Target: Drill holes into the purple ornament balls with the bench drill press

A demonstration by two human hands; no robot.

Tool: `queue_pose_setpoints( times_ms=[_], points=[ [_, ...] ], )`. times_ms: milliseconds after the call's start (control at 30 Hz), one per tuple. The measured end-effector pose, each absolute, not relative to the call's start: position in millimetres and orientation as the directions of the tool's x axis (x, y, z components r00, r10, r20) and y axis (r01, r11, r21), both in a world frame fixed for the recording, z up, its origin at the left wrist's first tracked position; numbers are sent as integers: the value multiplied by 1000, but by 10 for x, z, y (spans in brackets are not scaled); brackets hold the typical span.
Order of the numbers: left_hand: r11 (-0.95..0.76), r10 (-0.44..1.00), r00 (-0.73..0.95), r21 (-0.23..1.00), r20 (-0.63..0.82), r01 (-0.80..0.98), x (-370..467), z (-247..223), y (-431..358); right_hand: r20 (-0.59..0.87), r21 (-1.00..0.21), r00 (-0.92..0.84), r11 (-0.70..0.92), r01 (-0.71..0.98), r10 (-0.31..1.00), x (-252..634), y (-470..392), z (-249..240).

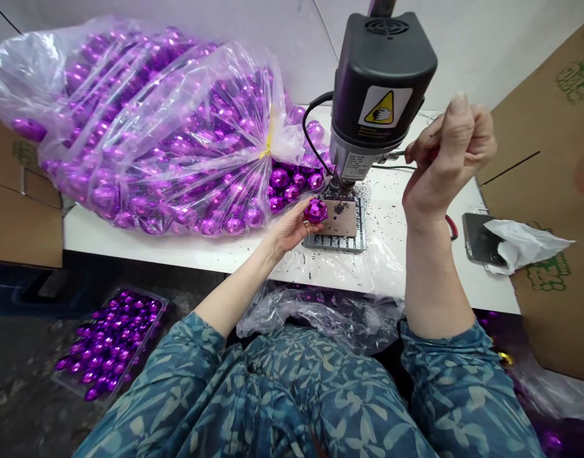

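My left hand point(294, 227) is closed on a shiny purple mirrored ball point(315, 210), held just over the left part of a brown board point(342, 219). That board lies on the slotted metal base point(334, 242) of a black bench drill press point(385, 70). Dark shavings are scattered round a small hole in the board. Up at the machine's right side, my right hand point(447, 149) is wrapped round its lever point(395, 154), whose grip is mostly hidden by the fingers. The drill tip is hard to make out behind the housing.
A large tied clear bag point(177, 140) of purple balls fills the table's left, with loose balls point(292, 184) beside it. A phone point(483, 238) with a crumpled tissue point(523, 242) lies at right. Cardboard boxes point(549, 191) flank the white table point(201, 253). A tray point(161, 312) of balls sits low left.
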State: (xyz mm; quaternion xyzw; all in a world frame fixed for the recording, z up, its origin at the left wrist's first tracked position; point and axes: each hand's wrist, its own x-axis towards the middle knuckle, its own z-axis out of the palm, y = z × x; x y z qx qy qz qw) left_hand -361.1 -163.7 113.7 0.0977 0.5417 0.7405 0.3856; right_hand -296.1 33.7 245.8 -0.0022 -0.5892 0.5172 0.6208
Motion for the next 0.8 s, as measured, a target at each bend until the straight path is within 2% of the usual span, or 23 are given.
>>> queue_pose_setpoints(
  times_ms=[133,233,433,633,800],
  points=[
    [-147,688,-657,828,-308,-542,-3662,1046,-1538,728,-620,-238,471,-627,643,-2960,341,2449],
    [-173,667,-687,837,-288,-520,-3677,976,-1485,732,-614,-227,477,-629,643,-2986,357,2428],
    [-118,567,-812,962,-139,-247,-3769,749,-1339,741,-612,-217,506,-607,635,-3018,362,2413],
    [-90,595,-804,993,-6,-74,-3839,579,-1238,756,-598,-215,518,-612,618,-2970,316,2452],
    [-44,580,-807,994,108,102,-3839,532,-1192,770,-543,-206,450,-709,604,-2965,300,2468]
  ],
)
